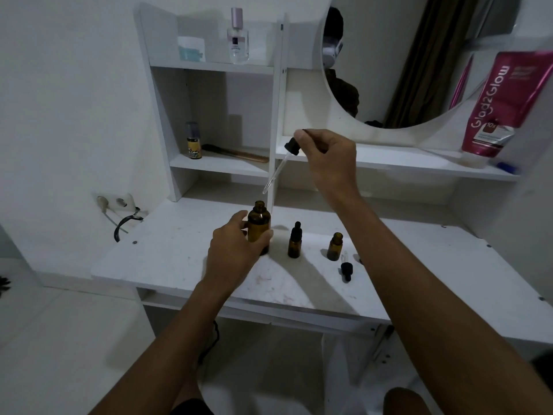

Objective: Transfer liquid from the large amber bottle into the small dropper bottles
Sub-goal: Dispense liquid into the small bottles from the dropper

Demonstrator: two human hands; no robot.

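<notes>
The open small dropper bottle point(334, 247) stands at 3 o'clock of the large amber bottle point(259, 221), which the left hand point(233, 253) grips with curled fingers. Beyond, at 1 o'clock, the right hand point(329, 157) pinches the dropper point(278, 169) over its mouth. Probably drawing liquid; next needs the tip aimed down a narrow neck.

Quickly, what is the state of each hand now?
Left hand: grips the large amber bottle.
Right hand: pinches the dropper by its bulb.

perfume bottle point(238, 37), pink tube point(502, 106), comb point(236, 151) on shelves.
</notes>
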